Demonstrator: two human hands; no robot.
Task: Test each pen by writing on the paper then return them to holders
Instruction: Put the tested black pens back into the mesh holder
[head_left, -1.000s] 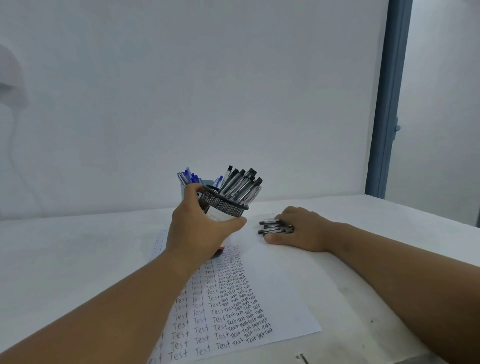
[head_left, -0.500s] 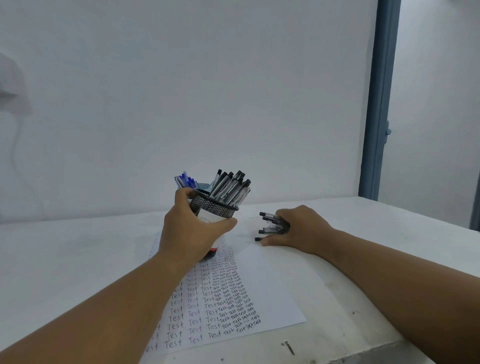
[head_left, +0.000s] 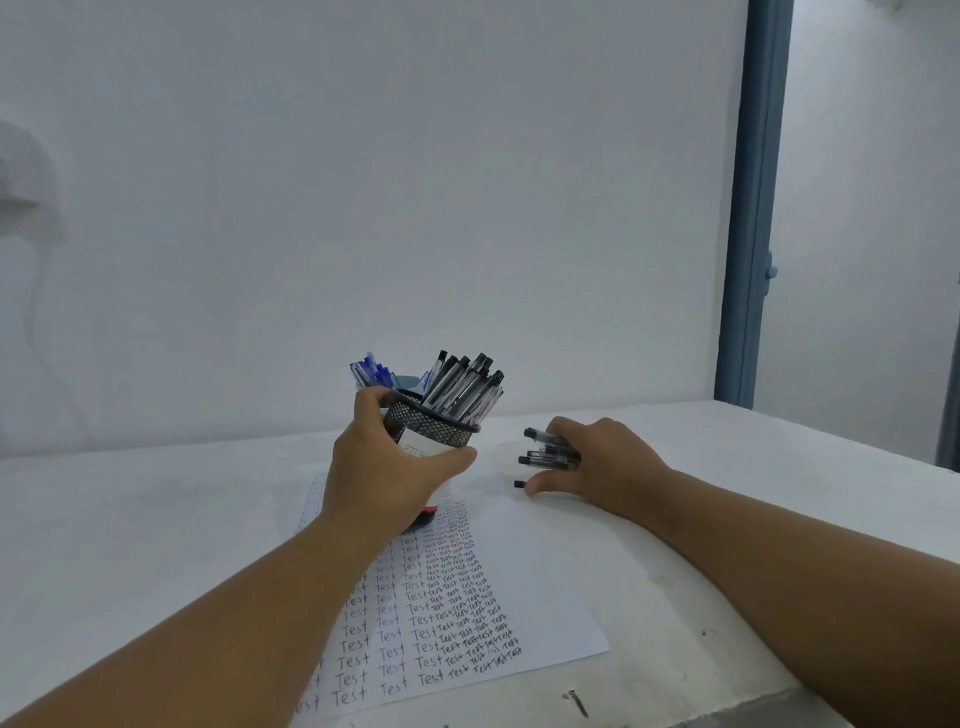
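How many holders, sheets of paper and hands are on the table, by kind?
Pen holders: 2, a black mesh holder and a blue holder behind it
Sheets of paper: 1
Hands: 2, left hand and right hand
Total: 5

Black wire-mesh holder (head_left: 435, 426), matt paper (head_left: 540, 582)

A white table (head_left: 130, 519) is covered partly by a sheet of paper (head_left: 545, 587) filled with rows of "Test". A dark screw (head_left: 575, 700) is left near the front edge, right of the sheet.
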